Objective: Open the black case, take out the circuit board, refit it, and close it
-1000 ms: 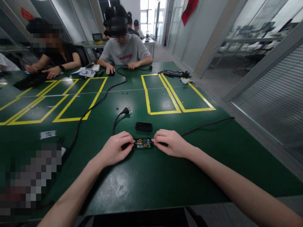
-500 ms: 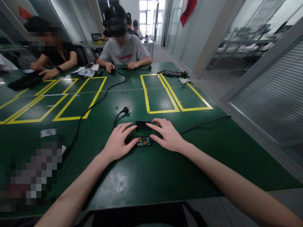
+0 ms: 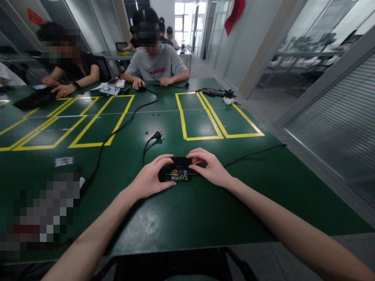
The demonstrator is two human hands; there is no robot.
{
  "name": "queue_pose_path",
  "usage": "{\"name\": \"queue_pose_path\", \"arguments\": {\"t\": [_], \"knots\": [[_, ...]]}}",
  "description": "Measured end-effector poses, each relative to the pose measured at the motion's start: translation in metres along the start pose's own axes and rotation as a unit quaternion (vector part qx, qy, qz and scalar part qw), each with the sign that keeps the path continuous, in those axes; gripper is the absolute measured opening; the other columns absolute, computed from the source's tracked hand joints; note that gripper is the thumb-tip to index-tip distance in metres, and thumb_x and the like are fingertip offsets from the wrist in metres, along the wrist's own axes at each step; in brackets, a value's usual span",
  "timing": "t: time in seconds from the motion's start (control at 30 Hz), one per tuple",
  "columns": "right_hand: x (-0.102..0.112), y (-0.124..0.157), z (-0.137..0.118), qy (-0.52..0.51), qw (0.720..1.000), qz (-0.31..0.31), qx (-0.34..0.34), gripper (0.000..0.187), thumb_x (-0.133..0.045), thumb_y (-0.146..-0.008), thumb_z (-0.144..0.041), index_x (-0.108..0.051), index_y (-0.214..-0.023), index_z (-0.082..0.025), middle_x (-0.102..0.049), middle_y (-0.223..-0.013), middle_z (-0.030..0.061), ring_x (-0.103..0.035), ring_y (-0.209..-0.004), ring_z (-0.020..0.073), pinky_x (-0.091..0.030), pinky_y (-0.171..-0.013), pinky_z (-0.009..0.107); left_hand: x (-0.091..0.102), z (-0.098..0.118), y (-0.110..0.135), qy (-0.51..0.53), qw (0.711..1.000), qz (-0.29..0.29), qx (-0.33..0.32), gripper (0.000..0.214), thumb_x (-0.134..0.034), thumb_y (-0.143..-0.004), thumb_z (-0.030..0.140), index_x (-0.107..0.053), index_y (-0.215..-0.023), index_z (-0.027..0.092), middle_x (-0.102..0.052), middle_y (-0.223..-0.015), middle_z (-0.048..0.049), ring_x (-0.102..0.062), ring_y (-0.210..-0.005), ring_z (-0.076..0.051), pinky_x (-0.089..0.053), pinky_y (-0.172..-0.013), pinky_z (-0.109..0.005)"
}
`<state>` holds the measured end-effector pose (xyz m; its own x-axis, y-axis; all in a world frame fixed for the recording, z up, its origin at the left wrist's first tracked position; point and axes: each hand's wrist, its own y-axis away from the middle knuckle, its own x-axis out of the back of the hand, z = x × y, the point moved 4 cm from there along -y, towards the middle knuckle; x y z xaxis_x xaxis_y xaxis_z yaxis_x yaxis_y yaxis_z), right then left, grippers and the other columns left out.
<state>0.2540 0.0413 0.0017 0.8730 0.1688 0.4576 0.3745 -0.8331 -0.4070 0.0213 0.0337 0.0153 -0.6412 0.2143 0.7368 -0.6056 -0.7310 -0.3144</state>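
Note:
A black plastic base with a green circuit board (image 3: 179, 176) lies on the table between my hands; copper coils and wires show on the board. Just behind it stands a matching black plastic cover (image 3: 181, 161), tilted up. My left hand (image 3: 150, 175) curls round the left side, fingertips on the cover's left end and thumb by the base's front edge. At the cover's right end, my right hand (image 3: 208, 168) pinches it between fingers and thumb. Black cable runs out from both sides of the base, partly hidden by my hands.
A power plug (image 3: 158, 135) on a short cable lies beyond my left hand. A long black cable (image 3: 101, 156) crosses the green table (image 3: 205, 218). Yellow tape outlines (image 3: 202, 137) mark the far half. Two people sit opposite; a blurred-out object (image 3: 49, 210) lies left.
The cover has come nearer to the base and tilted up behind it. My fingers have closed in on its ends, and my left thumb has dropped to the base's front edge.

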Motion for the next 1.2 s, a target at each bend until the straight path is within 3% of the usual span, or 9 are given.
{"name": "queue_pose_path", "arguments": {"t": [0.13,0.27,0.6,0.9,1.2], "knots": [[-0.003,0.001,0.002,-0.037,0.999,0.008,-0.023,0.033,-0.069,-0.090,-0.018,-0.068,-0.123,-0.023,-0.068,-0.115,0.0072,-0.072,-0.092,0.0174,-0.066,-0.087,0.037,0.000,0.001,-0.001,0.021,1.000,0.010,0.002,0.069,-0.083,-0.079,0.024,-0.052,-0.140,0.025,-0.056,-0.144,-0.0125,-0.063,-0.127,-0.027,-0.060,-0.101,-0.040],[-0.007,0.001,-0.002,-0.024,1.000,-0.003,-0.004,0.028,-0.068,-0.091,-0.017,-0.070,-0.118,-0.021,-0.070,-0.112,0.0072,-0.071,-0.094,0.0180,-0.066,-0.086,0.037,0.000,0.000,0.000,0.010,1.000,0.007,0.015,0.078,-0.083,-0.079,0.024,-0.048,-0.149,0.028,-0.054,-0.146,-0.0119,-0.061,-0.128,-0.029,-0.057,-0.106,-0.043],[-0.007,0.002,-0.010,0.007,1.000,0.014,0.022,0.024,-0.065,-0.093,-0.016,-0.071,-0.115,-0.022,-0.070,-0.111,0.0077,-0.072,-0.093,0.0191,-0.068,-0.084,0.038,-0.001,0.000,-0.001,0.015,1.000,-0.008,0.018,0.081,-0.081,-0.082,0.026,-0.046,-0.154,0.030,-0.056,-0.144,-0.0110,-0.061,-0.129,-0.029,-0.056,-0.107,-0.045],[-0.007,0.003,-0.010,0.020,0.999,-0.001,0.035,0.022,-0.062,-0.094,-0.018,-0.068,-0.116,-0.021,-0.070,-0.109,0.0083,-0.071,-0.094,0.0195,-0.067,-0.081,0.036,0.002,0.003,-0.002,0.013,1.000,-0.002,0.012,0.068,-0.081,-0.081,0.026,-0.054,-0.144,0.026,-0.062,-0.134,-0.0099,-0.067,-0.117,-0.026,-0.058,-0.102,-0.041],[-0.007,0.003,-0.023,0.068,0.992,-0.048,0.091,0.020,-0.062,-0.096,-0.021,-0.063,-0.116,-0.020,-0.071,-0.106,0.0092,-0.068,-0.091,0.0207,-0.061,-0.080,0.037,0.004,0.009,-0.003,0.022,1.000,0.006,0.007,0.044,-0.078,-0.083,0.027,-0.061,-0.123,0.021,-0.067,-0.116,-0.0069,-0.068,-0.095,-0.020,-0.060,-0.085,-0.033]]}}
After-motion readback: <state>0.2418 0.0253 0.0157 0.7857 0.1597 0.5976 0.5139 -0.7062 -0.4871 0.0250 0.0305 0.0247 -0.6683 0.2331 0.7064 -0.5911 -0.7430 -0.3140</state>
